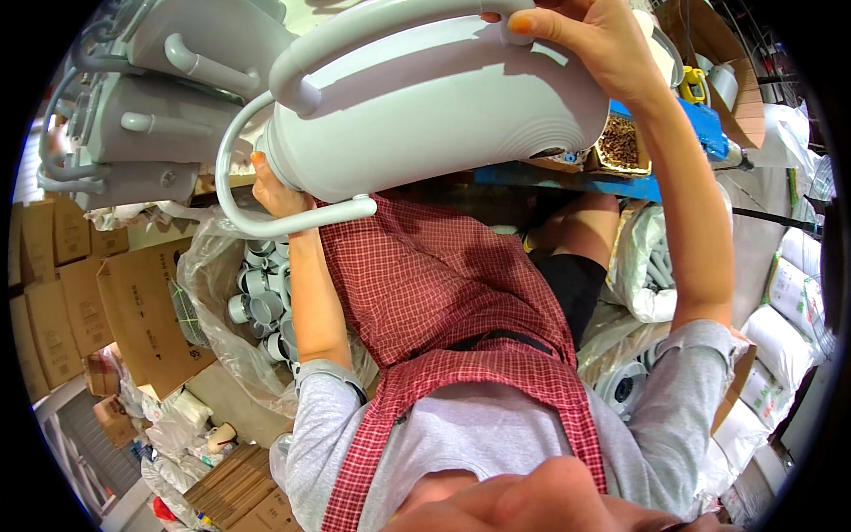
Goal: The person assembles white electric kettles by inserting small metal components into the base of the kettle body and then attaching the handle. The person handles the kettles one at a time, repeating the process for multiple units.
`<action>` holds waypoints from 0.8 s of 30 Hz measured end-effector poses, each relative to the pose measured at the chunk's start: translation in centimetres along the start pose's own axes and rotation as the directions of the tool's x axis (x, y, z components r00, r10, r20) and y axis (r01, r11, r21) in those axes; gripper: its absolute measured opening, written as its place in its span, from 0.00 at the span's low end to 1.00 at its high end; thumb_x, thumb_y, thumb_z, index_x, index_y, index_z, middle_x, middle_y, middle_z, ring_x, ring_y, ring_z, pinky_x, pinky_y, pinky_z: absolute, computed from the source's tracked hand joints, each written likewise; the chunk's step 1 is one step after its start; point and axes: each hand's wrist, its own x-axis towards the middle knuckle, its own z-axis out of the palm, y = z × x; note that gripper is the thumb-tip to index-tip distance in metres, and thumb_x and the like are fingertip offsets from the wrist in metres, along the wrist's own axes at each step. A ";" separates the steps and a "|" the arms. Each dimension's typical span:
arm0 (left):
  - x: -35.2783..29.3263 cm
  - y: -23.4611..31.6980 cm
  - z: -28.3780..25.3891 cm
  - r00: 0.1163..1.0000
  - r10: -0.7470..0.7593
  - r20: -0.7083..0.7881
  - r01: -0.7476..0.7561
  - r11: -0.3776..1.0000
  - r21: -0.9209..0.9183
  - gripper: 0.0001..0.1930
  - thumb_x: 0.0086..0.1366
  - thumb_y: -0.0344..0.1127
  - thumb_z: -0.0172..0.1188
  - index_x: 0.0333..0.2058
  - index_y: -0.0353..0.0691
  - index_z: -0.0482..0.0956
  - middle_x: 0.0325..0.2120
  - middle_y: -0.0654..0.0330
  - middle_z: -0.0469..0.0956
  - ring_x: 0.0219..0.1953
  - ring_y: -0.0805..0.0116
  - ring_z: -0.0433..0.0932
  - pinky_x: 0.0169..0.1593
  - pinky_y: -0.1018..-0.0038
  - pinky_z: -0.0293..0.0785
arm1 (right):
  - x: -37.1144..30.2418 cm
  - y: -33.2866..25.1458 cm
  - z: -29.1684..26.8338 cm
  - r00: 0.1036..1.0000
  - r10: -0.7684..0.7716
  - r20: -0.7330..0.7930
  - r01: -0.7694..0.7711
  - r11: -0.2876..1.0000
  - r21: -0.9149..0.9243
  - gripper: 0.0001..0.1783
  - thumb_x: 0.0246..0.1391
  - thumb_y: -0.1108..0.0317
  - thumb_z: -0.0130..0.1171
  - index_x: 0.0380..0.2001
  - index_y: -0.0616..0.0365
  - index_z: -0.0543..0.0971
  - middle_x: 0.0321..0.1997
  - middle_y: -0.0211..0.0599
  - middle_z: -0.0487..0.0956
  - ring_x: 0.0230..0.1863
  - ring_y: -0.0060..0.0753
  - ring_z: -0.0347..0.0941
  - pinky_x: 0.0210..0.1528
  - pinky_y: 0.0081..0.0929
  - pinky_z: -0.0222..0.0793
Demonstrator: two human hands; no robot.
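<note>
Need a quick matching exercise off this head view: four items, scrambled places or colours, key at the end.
1. right hand
2. left hand
3. grey round fittings
4. checked apron

A. inside a clear plastic bag
B. at the left end of the grey vessel
C. red with pale lines
D. on the right-hand end of the vessel's top handle

Pairs: 1-D, 2-B, 3-A, 4-C

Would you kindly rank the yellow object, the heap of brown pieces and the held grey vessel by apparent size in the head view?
Grey vessel
Heap of brown pieces
Yellow object
Nearness to the camera may enlarge the vessel.
</note>
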 end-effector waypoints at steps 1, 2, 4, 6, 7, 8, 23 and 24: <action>0.0 0.2 0.1 1.000 -0.008 -0.009 0.008 1.000 0.005 0.28 0.71 0.55 0.48 0.31 0.32 0.80 0.26 0.59 0.80 0.28 0.72 0.78 0.33 0.74 0.75 | -0.1 -0.4 0.1 1.000 0.007 -0.004 -0.007 1.000 -0.014 0.24 0.53 0.72 0.65 0.53 0.65 0.75 0.45 0.33 0.80 0.44 0.21 0.75 0.46 0.20 0.72; 0.0 0.1 0.0 1.000 -0.004 0.001 0.004 1.000 -0.006 0.28 0.71 0.55 0.48 0.31 0.32 0.79 0.26 0.59 0.80 0.28 0.72 0.78 0.33 0.74 0.75 | -0.2 -1.0 0.4 1.000 0.013 -0.008 -0.014 1.000 -0.027 0.24 0.53 0.72 0.65 0.53 0.65 0.75 0.45 0.33 0.80 0.44 0.21 0.75 0.47 0.20 0.72; 0.2 -0.3 -0.1 1.000 0.005 0.021 -0.004 1.000 -0.029 0.28 0.71 0.55 0.48 0.30 0.32 0.79 0.25 0.60 0.79 0.28 0.72 0.78 0.32 0.74 0.75 | -0.3 -1.3 0.6 0.999 0.028 -0.021 -0.029 0.998 -0.056 0.23 0.52 0.73 0.64 0.53 0.65 0.75 0.45 0.34 0.80 0.44 0.22 0.75 0.47 0.20 0.72; 0.2 -0.5 -0.1 1.000 -0.010 0.007 0.010 1.000 -0.025 0.28 0.71 0.55 0.48 0.30 0.32 0.79 0.26 0.60 0.79 0.28 0.72 0.78 0.32 0.74 0.75 | -0.4 -1.4 0.6 0.998 0.042 -0.040 -0.046 0.995 -0.087 0.23 0.51 0.74 0.64 0.52 0.66 0.76 0.45 0.34 0.80 0.44 0.22 0.75 0.48 0.20 0.72; 0.3 -0.6 -0.1 1.000 -0.017 0.000 0.017 1.000 -0.023 0.28 0.71 0.55 0.48 0.30 0.32 0.79 0.26 0.60 0.79 0.28 0.72 0.78 0.32 0.73 0.74 | -0.4 -1.5 0.6 0.999 0.026 -0.033 -0.029 0.993 -0.112 0.23 0.51 0.74 0.64 0.51 0.65 0.76 0.45 0.34 0.80 0.44 0.22 0.75 0.48 0.21 0.72; 0.2 -0.6 -0.1 1.000 -0.023 -0.008 0.022 0.999 -0.026 0.28 0.71 0.55 0.48 0.31 0.32 0.79 0.27 0.59 0.80 0.29 0.72 0.78 0.33 0.73 0.75 | -0.5 -1.5 0.6 1.000 0.009 -0.026 -0.012 0.990 -0.138 0.22 0.51 0.74 0.65 0.51 0.65 0.76 0.45 0.34 0.80 0.44 0.21 0.75 0.48 0.21 0.72; 0.4 1.0 -0.2 0.991 0.022 -0.135 -0.011 0.997 0.078 0.25 0.70 0.51 0.50 0.39 0.28 0.79 0.36 0.52 0.81 0.36 0.64 0.80 0.40 0.69 0.78 | -2.6 0.6 1.2 0.874 -0.475 -0.106 0.207 0.560 -0.802 0.15 0.53 0.64 0.62 0.41 0.61 0.79 0.34 0.43 0.81 0.35 0.41 0.76 0.39 0.32 0.71; 0.5 0.9 -0.4 0.992 0.034 -0.120 -0.021 0.994 0.108 0.26 0.70 0.51 0.50 0.39 0.28 0.78 0.36 0.52 0.80 0.36 0.64 0.80 0.40 0.69 0.78 | -2.8 0.8 1.3 0.933 -0.320 -0.162 0.118 0.700 -0.705 0.18 0.47 0.64 0.65 0.45 0.50 0.83 0.40 0.40 0.84 0.39 0.38 0.79 0.43 0.35 0.74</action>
